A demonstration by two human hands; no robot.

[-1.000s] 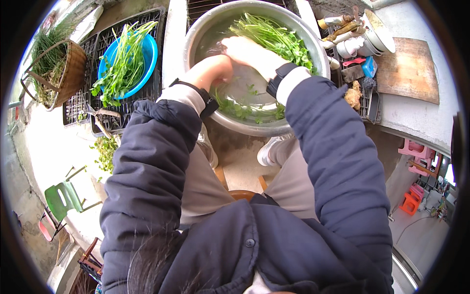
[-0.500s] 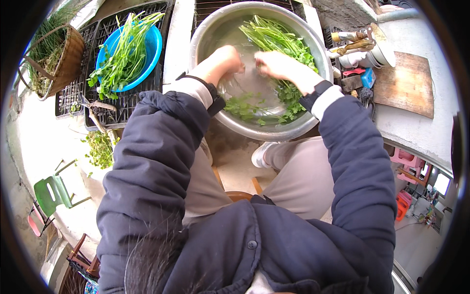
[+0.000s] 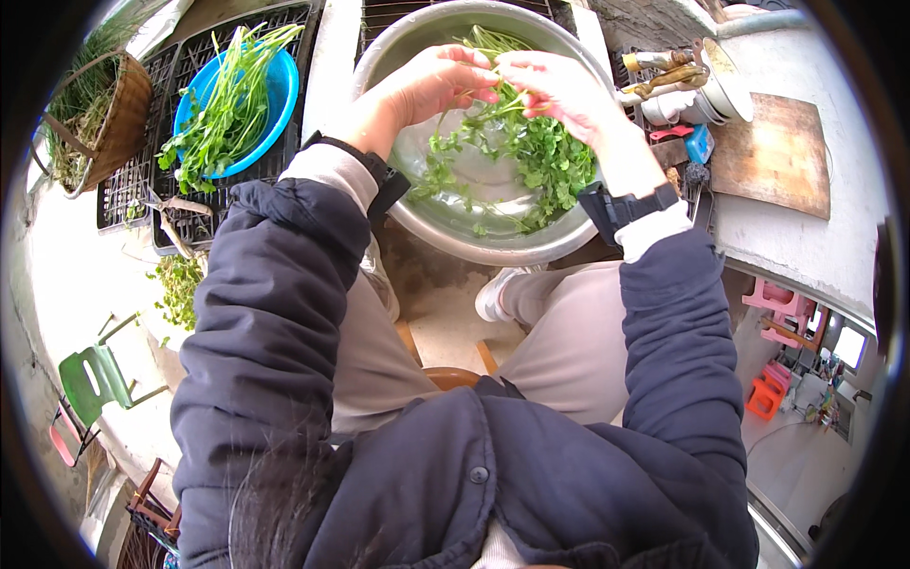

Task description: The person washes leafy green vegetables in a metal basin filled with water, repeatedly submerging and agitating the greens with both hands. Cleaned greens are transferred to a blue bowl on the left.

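A wide metal basin (image 3: 427, 226) of water stands in front of me, holding long-stemmed leafy greens (image 3: 559, 161) that look like celery. My left hand (image 3: 431, 83) is over the basin's left half, its fingers closed on a thin stalk. Opposite it, my right hand (image 3: 564, 90) has curled fingers pinching the same sprig (image 3: 483, 116). The sprig's leaves hang down toward the water, and its exact grip points are partly hidden by the fingers. The bulk of the greens lies under and beside my right hand.
To the left, a blue basket (image 3: 284, 100) with more greens sits on a black crate (image 3: 163, 161) near scissors (image 3: 180, 203) and a wicker basket (image 3: 123, 123). On the right ledge are a wooden board (image 3: 773, 156), brushes and white bowls (image 3: 725, 90). A green chair (image 3: 95, 379) stands lower left.
Both hands have risen out of the basin, moving farther from me, with a sprig between them. The greens in the water have shifted; the whole view has moved slightly.
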